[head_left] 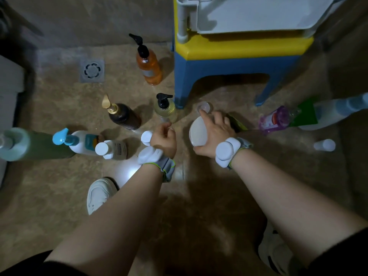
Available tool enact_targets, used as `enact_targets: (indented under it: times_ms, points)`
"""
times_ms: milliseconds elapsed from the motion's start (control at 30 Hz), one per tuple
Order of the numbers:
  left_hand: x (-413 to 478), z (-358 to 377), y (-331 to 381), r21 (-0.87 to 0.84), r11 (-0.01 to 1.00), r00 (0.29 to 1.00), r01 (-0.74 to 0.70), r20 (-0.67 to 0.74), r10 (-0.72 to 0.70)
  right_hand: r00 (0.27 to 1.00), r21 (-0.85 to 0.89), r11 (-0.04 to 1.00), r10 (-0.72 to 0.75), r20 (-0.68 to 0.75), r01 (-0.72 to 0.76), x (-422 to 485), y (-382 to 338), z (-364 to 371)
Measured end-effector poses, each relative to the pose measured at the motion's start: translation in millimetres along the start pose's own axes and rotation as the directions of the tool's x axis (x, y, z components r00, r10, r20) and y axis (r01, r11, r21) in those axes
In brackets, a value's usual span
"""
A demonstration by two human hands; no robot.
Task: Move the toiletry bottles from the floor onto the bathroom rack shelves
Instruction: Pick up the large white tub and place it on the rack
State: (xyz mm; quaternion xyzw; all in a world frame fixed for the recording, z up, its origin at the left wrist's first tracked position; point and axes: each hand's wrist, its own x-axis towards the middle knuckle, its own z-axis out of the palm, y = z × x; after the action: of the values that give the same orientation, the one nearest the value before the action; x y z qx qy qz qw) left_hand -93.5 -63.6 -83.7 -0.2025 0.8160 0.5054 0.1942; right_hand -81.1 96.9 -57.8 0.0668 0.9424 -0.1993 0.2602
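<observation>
1. The right hand (215, 132) gripped a white round plastic bottle (196, 134) low over the floor, its forefinger stretched toward a small clear cap (204, 107).
2. The left hand (164, 139) had its fingers curled beside a white-capped bottle (146, 137); whether it held the bottle was unclear.
3. An orange-filled clear pump bottle (149, 66) stood near the blue-and-yellow plastic stool (229, 62).

Scene is reading dim overall. A bright glare patch is showing on the floor (124, 172) just below the left hand (163, 140). Shadow is pooling nearer the viewer than the right hand (216, 130); corners are darkening and bending.
</observation>
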Motion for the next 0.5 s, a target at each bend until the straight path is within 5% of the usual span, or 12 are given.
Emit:
enact_targets:
  times_ms: [500]
  points:
    - [-6.8, 13.8, -24.9, 0.045, 0.994, 0.994, 0.100, 0.047, -0.102, 0.995, -0.066, 0.994, 0.086, -0.050, -0.090, 3.6, -10.0, 6.1]
